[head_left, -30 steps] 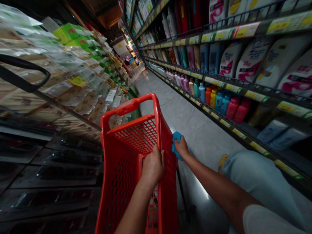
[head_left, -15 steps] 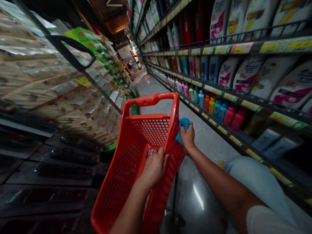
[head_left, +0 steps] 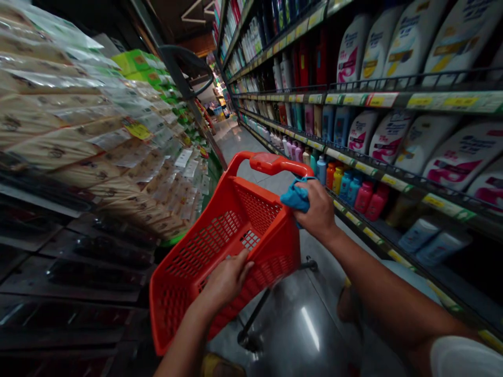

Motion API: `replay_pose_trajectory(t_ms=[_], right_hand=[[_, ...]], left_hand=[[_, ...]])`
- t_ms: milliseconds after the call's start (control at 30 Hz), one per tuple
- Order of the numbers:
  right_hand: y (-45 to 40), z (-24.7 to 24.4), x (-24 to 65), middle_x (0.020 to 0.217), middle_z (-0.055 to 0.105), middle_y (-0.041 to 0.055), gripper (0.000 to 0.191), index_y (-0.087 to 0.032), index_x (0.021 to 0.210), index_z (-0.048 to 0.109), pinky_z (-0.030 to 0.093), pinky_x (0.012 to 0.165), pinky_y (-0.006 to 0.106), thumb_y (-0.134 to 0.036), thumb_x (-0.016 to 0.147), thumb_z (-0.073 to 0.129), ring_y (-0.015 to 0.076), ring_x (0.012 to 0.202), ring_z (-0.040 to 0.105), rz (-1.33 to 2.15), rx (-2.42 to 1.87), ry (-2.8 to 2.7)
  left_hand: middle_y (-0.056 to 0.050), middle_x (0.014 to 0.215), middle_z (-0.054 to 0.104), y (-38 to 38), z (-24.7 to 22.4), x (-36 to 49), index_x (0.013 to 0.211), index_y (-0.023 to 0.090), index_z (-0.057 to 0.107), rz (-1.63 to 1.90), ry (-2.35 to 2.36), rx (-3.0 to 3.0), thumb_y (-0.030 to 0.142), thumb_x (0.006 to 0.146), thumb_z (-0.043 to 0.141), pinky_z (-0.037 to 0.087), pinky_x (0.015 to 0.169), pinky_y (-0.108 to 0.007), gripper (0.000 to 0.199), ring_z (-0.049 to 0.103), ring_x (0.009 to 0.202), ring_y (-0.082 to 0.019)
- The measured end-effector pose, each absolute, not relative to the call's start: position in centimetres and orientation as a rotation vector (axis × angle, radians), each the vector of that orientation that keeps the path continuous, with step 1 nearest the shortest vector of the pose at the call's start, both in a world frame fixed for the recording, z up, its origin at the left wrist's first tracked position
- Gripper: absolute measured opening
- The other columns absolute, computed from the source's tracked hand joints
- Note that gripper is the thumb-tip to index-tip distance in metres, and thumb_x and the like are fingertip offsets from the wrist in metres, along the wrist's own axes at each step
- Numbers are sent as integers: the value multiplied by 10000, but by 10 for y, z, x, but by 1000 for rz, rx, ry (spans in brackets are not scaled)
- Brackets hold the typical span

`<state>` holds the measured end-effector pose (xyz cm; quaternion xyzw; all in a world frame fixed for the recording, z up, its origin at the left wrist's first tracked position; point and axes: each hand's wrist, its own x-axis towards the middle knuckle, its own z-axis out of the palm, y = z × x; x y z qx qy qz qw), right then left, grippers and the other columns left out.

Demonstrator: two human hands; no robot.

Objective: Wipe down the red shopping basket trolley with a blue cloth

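A red plastic shopping cart (head_left: 226, 225) with perforated walls stands tilted in view in front of me, its basket bare inside. My left hand (head_left: 230, 277) is closed over the near side rim, fingers inside and thumb along the edge. A crumpled blue cloth (head_left: 295, 196) is bunched in my right hand (head_left: 319, 209). That hand presses the cloth to the cart's corner, where the red handle (head_left: 271, 163) meets the side. The fingertips of the right hand are partly hidden by the cloth.
On the right, shelves hold shampoo bottles (head_left: 396, 136) and several small coloured bottles (head_left: 356, 188). Stacked packages (head_left: 78, 120) fill the left side. A dark pole with a looped grip (head_left: 186, 73) rises behind the cart. Grey tiled floor (head_left: 291, 319) lies beneath, with a cart wheel (head_left: 248, 340).
The cart has swung round, its handle shifting right and its wheels showing more. My right hand has moved up to the handle corner with the cloth; my left hand sits lower along the rim.
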<state>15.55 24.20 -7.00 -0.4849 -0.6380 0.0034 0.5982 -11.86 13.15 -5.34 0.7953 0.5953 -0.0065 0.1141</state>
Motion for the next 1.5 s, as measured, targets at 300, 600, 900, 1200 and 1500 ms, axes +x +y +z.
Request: replay_pose_trajectory(t_ms=[300,600,900,1200,1500], right_hand=[[230,-25,182,1029,640,89,281,-230,1023,642,487,881,412,-282,755,708,295,1000,581,-170,-1214,-1782],[242,8,194,803,638,5,147,-221,762,634,417,650,284,-330,695,707,171,708,571,125,-1256,-1975],[240,14,146,792,665,2,112,-197,793,658,448,685,280,-283,728,690,172,737,600,299,-1141,-1994],[265,38,119,940,741,65,186,-199,939,714,446,711,303,-330,818,659,238,845,663,238,-1307,-2134],[246,55,111,955,764,22,160,-265,934,722,455,712,272,-342,800,680,224,869,697,266,-1160,-2437]], left_hand=[[-48,944,737,124,-54,-142,1071,236,627,122,1767,2231,443,984,350,503,824,-286,357,682,898,-198],[-39,871,733,103,-36,-168,931,239,667,177,1835,2144,542,942,426,495,721,-272,388,691,823,-210],[-58,837,699,104,-15,-81,894,202,644,552,1920,2360,634,966,365,424,694,-278,520,647,778,-190],[-28,747,657,79,-23,-101,801,207,602,677,1969,2468,756,924,313,394,602,-266,633,630,689,-168],[10,588,559,55,-38,-99,672,209,506,1140,1885,2745,767,908,242,365,527,-269,661,565,537,-135]])
